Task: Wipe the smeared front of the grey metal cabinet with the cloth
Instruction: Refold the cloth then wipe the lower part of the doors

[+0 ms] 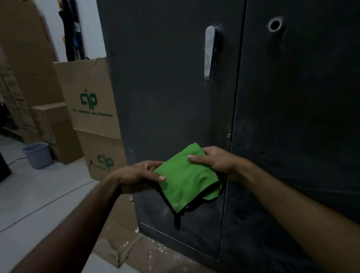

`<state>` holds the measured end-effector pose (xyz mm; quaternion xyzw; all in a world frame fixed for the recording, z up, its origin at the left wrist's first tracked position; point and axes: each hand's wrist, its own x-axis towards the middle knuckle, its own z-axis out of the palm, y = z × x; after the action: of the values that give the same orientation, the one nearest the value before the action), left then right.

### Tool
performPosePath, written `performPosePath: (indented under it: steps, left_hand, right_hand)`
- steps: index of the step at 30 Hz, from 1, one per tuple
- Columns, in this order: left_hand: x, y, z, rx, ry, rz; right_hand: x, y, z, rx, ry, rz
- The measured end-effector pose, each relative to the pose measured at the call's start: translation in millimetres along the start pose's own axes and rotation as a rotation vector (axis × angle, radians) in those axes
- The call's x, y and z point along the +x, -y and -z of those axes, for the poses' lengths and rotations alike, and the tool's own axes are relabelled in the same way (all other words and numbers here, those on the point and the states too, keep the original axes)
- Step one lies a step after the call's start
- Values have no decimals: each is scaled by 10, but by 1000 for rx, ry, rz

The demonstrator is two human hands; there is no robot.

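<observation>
A folded green cloth is held in front of the grey metal cabinet, left hand fingers clamped on its left edge, right hand fingers pinching its far right corner, cardboard boxes stacked at left.

The cabinet front lies open to reach; only its handle juts out, and stacked cardboard boxes crowd its left edge.

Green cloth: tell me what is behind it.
Behind the green cloth, held by the left hand and right hand, is the grey cabinet, near the seam between its doors. Whatever smears lie on the covered patch cannot be seen.
</observation>
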<state>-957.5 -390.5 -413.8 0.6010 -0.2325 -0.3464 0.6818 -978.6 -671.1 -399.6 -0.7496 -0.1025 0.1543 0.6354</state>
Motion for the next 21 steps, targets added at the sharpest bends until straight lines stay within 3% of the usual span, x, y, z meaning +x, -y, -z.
performPosePath:
  steps: [3,7,10,13,17,19,21]
  left_hand:
    - [37,198,-19,-66,-162,-81]
    - [164,371,-214,-230,-539,-165]
    - [127,339,-277,-201,-514,-203]
    - [9,175,-267,200,-462,-203]
    - [-79,-63,-277,969,-445,-129]
    - [-92,-111,-262,1289,-473,-120]
    - [-88,-97,-203,1358,-472,-135]
  right_hand:
    - [-100,-195,-37,203,-103,-9]
    - [-161,-364,-189,259,-421,63]
    - [-227,-434,-216,283,-303,129]
    - [-284,-390,-175,-54,-188,147]
    - [-293,-284,-202,-683,-266,219]
    - [-319,-245,-177,-786,-330,249]
    - [-352,-207,-112,-768,-327,265]
